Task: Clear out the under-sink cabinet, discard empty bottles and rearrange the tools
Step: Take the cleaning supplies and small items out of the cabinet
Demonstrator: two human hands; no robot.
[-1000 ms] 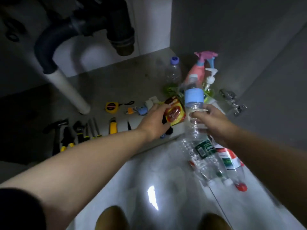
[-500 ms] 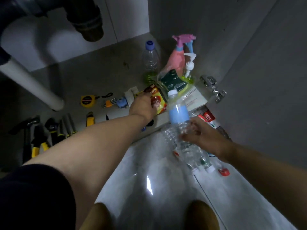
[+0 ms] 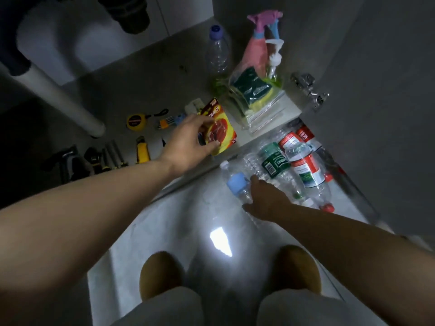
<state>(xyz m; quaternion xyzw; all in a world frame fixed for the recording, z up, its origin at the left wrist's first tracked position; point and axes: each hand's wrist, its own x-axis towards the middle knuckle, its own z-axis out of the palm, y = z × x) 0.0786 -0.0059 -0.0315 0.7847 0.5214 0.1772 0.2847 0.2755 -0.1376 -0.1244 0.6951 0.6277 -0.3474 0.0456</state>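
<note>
My left hand (image 3: 188, 143) reaches into the cabinet and grips a yellow and red packet (image 3: 221, 128) near the cabinet's front edge. On the floor in front of the cabinet lies a clear bottle with a blue label (image 3: 236, 184); my right hand (image 3: 266, 201) is curled over its lower half. Right of it lie other empty bottles, one with a green label (image 3: 274, 161) and one with a red label (image 3: 306, 171). Tools lie in the cabinet at left: a tape measure (image 3: 134, 120), hex keys (image 3: 164, 122), a yellow knife (image 3: 142, 149), screwdrivers (image 3: 113, 152) and a hammer (image 3: 62, 158).
At the cabinet's back right stand a purple-capped clear bottle (image 3: 217, 52), a pink spray bottle (image 3: 255, 51) and a pump bottle (image 3: 274, 61), with a bag of sponges (image 3: 251, 90) in front. A white drain pipe (image 3: 63, 100) slants down at left. A door hinge (image 3: 308, 88) sticks out at right.
My right hand has carried the blue-labelled bottle out of the cabinet and down onto the floor beside the other bottles. My left hand has closed on the yellow packet.
</note>
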